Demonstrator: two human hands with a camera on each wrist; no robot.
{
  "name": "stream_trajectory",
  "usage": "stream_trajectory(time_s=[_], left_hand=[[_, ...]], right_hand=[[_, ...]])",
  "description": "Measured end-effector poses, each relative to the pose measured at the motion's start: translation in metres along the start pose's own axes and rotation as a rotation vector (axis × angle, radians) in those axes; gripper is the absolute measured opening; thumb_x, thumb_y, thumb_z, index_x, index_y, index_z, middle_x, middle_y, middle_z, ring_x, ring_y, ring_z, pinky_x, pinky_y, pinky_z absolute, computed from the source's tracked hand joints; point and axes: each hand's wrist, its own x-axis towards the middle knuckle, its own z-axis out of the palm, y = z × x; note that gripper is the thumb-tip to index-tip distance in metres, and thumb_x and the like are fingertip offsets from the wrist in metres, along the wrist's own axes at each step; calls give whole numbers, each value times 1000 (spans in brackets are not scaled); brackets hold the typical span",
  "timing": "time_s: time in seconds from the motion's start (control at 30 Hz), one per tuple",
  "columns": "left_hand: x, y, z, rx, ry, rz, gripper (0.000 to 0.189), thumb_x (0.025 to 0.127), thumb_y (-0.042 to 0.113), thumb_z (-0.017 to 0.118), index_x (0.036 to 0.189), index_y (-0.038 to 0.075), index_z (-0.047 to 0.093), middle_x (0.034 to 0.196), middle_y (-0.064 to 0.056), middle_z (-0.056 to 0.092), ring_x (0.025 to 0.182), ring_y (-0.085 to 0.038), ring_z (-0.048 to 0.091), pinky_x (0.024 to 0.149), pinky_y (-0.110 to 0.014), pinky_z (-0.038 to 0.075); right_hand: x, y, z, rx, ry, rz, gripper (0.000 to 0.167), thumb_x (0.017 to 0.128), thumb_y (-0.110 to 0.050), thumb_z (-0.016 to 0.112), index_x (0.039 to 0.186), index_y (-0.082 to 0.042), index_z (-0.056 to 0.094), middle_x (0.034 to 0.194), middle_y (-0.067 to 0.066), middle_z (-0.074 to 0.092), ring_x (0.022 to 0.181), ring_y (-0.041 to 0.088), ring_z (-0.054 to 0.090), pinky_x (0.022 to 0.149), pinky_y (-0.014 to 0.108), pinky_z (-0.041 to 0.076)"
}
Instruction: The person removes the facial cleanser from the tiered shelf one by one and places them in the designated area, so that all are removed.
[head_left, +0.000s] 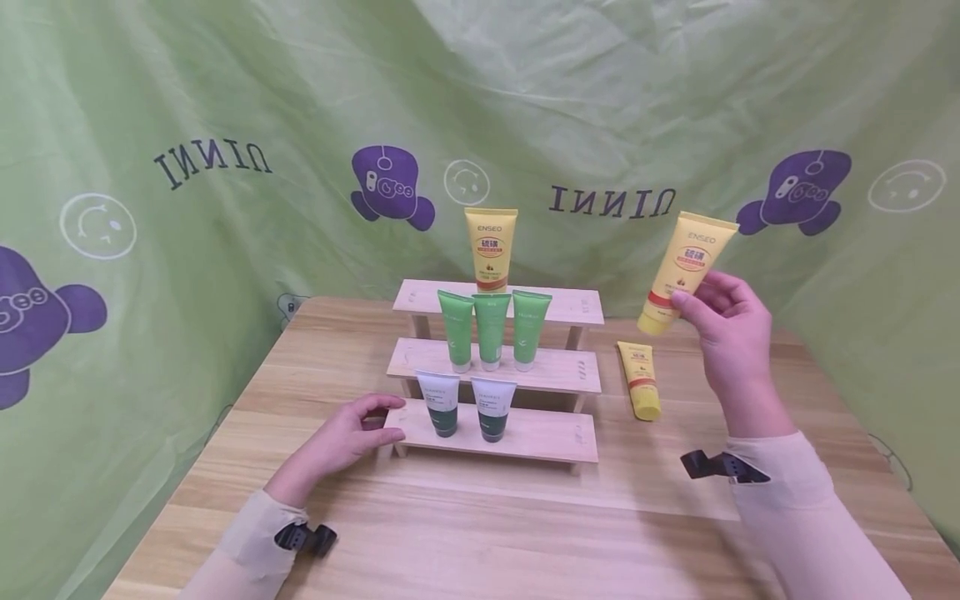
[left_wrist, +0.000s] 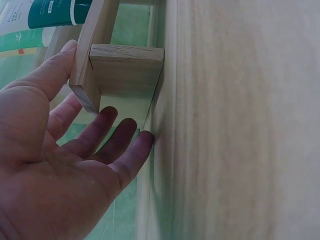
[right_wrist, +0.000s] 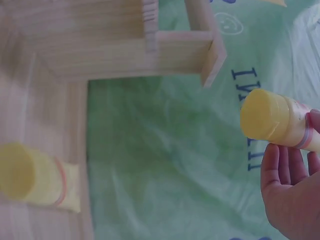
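Observation:
My right hand (head_left: 737,333) holds a yellow squeeze tube (head_left: 688,267) between thumb and fingers, tilted with its cap down, in the air right of the wooden three-tier display rack (head_left: 525,442). Below it, another yellow tube (head_left: 640,379) lies on the table. In the right wrist view the held tube's yellow cap (right_wrist: 262,116) points left. My left hand (head_left: 341,437) grips the left end of the bottom tier; its thumb (left_wrist: 64,57) touches the board's edge, and the other fingers are spread beside the end. One yellow tube (head_left: 491,248) stands on the top tier.
Three green tubes (head_left: 491,329) stand on the middle tier. Two white-and-dark-green tubes (head_left: 492,408) are upright on the bottom tier, left of its right half. A wood-grain table (head_left: 465,533) carries the rack, and a green patterned cloth (head_left: 585,100) hangs behind and beside it.

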Motion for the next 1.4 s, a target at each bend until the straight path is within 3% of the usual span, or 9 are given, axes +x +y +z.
stream_trajectory(time_s=[0.23, 0.53, 0.7, 0.8, 0.97, 1.07, 1.2, 1.4], left_hand=[[8, -30, 2, 4, 19, -25, 49, 87, 16, 76, 130, 3, 57, 131, -21, 55, 114, -37, 59, 92, -34, 52], [8, -33, 0, 0, 19, -6, 50, 86, 23, 78, 129, 5, 58, 130, -19, 56, 113, -34, 61, 91, -33, 52], [8, -33, -1, 4, 19, -6, 49, 86, 24, 77, 128, 5, 58, 129, -19, 56, 112, -34, 61, 91, -32, 53], [8, -33, -1, 5, 20, -2, 49, 86, 23, 77, 127, 5, 59, 129, -19, 56, 112, -34, 61, 91, -31, 52], [8, -33, -1, 5, 16, 2, 49, 86, 23, 77, 128, 5, 58, 129, -19, 56, 113, -33, 60, 92, -32, 52], [8, -32, -1, 7, 16, -2, 50, 86, 24, 77, 128, 5, 58, 129, -19, 57, 113, -33, 60, 92, -33, 52], [8, -30, 0, 6, 16, -10, 51, 86, 25, 78, 129, 6, 58, 129, -19, 57, 113, -34, 61, 92, -33, 52], [9, -29, 0, -9, 12, -25, 51, 85, 24, 78, 129, 6, 58, 129, -19, 57, 112, -34, 61, 91, -32, 53]], right_hand=[[-2, 16, -31, 42, 9, 64, 43, 77, 5, 80, 113, -4, 58, 96, 4, 70, 87, 12, 66, 71, 20, 56], [-2, 32, -53, -81, 18, 157, 42, 79, -4, 82, 113, -8, 57, 94, -1, 69, 81, 9, 67, 69, 20, 56], [-1, 43, -65, -205, -3, 227, 41, 79, -12, 83, 112, -12, 58, 92, -6, 69, 78, 6, 68, 67, 21, 56], [-1, 51, -73, -360, -30, 261, 41, 82, -20, 82, 114, -14, 58, 88, -12, 68, 76, 4, 67, 68, 21, 56], [0, 64, -84, -602, -76, 337, 62, 85, -35, 78, 133, -6, 51, 88, -19, 64, 76, 7, 67, 73, 25, 57], [1, 71, -87, -647, -88, 392, 78, 86, -38, 77, 144, 0, 41, 102, -8, 62, 78, 9, 67, 75, 26, 56], [2, 77, -89, -721, -117, 457, 82, 87, -41, 75, 147, 1, 37, 122, 12, 55, 83, 11, 64, 76, 27, 54], [3, 85, -94, -832, -160, 514, 79, 86, -45, 73, 143, 1, 44, 115, 13, 58, 91, 17, 60, 76, 32, 52]])
